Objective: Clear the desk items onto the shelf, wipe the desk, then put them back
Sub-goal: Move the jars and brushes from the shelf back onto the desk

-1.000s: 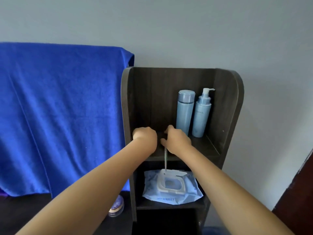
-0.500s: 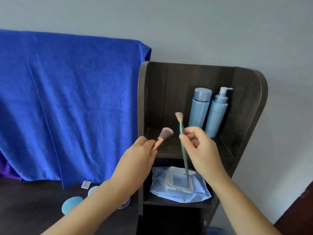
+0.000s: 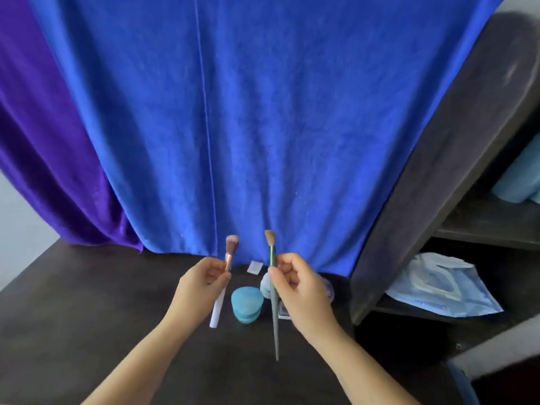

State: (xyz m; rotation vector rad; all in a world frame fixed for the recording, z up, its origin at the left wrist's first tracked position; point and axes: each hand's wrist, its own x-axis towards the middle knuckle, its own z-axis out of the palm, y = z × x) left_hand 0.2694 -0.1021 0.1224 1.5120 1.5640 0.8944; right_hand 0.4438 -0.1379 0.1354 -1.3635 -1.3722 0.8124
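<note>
Our fingers (image 3: 217, 277) were pinched shut on two brushes: the left hand (image 3: 198, 287) held the white-handled brush (image 3: 222, 290), the right hand (image 3: 301, 290) the longer green brush (image 3: 273, 305). Both stood nearly upright, bristles up and handles pointing down at the dark desk (image 3: 87, 317) just below. We judged each only needed lowering, the short brush being nearer the surface, beside the blue sponge (image 3: 247, 304) between our hands.

I've got both hands up over the dark desk (image 3: 73, 317). Left hand (image 3: 198, 290) pinches a white-handled brush (image 3: 223, 283), bristles up. Right hand (image 3: 301, 290) grips a long green brush (image 3: 273, 299), also upright. Between them sits a blue sponge (image 3: 247, 304) on the desk. Blue cloth (image 3: 248, 112) hangs behind; the shelf (image 3: 438, 171) stands right, wipes pack (image 3: 444, 290) inside.
</note>
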